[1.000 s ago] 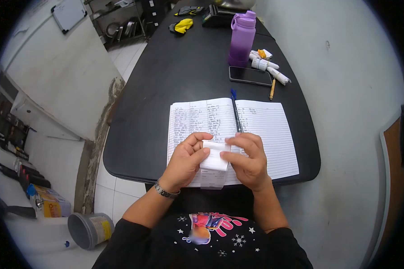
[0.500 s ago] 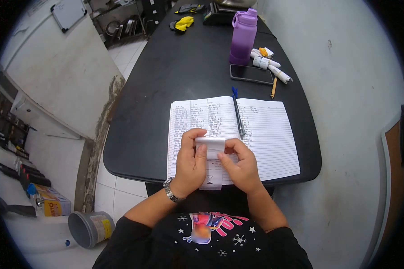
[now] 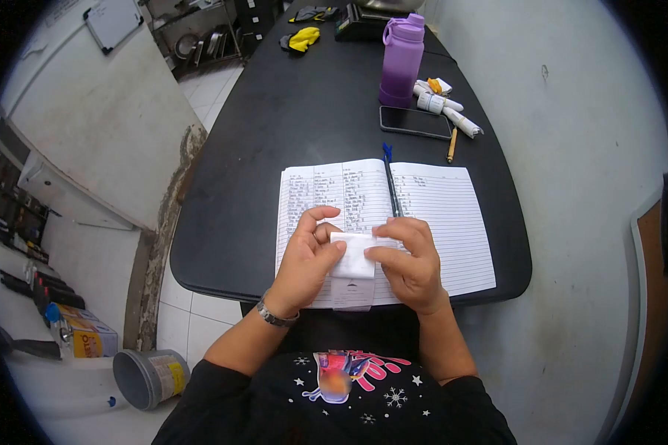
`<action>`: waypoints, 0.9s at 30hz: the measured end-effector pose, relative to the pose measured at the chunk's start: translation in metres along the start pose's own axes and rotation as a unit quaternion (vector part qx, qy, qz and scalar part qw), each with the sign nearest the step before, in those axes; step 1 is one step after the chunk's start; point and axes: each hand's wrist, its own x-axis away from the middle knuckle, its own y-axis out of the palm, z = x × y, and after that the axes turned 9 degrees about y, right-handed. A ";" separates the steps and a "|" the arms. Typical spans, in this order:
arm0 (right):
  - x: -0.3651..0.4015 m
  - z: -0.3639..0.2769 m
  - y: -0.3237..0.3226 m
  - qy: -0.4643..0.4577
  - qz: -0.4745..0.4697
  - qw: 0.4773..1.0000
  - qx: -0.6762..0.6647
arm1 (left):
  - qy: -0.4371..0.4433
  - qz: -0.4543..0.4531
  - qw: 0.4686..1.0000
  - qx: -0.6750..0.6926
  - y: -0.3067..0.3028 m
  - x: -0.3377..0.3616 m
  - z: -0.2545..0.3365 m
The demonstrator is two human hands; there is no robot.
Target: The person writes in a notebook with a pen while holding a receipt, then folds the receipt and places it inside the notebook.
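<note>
A white paper slip [image 3: 353,256], partly folded over on itself, is held between both hands above the near edge of an open notebook [image 3: 453,245]. Its lower end, with faint print, hangs down past the notebook's edge. My left hand [image 3: 308,256] pinches the slip's left side with the thumb on top, index finger curled above it. On the right side, my right hand [image 3: 410,263] has its thumb against the paper and its index finger raised just over the top corner. Handwritten columns fill the left page. A blue-capped pen [image 3: 391,182] lies along the notebook's fold.
Beyond the notebook on the black table [image 3: 230,200] are a phone [image 3: 416,122], a purple bottle [image 3: 402,63], rolled papers [image 3: 439,104] and a thin brown stick [image 3: 452,145]. Yellow-black gloves [image 3: 301,39] and a scale [image 3: 360,24] sit farther back. A grey bucket [image 3: 145,380] lies at lower left.
The slip's folded part has come down flatter and lower. My right hand has shifted slightly right, its index finger lifting from the paper; my left wrist has moved a little left.
</note>
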 end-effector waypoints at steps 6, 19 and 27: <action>0.008 -0.012 0.028 0.176 -0.080 0.966 -0.172 | 0.193 -0.003 0.953 -0.236 0.017 0.010 -0.010; 0.002 -0.011 0.014 0.183 0.035 0.970 -0.158 | 0.014 0.006 1.000 -0.021 0.015 0.007 0.003; -0.001 -0.001 0.001 -0.040 0.022 0.999 0.018 | -0.040 0.002 0.995 0.086 0.001 -0.001 -0.001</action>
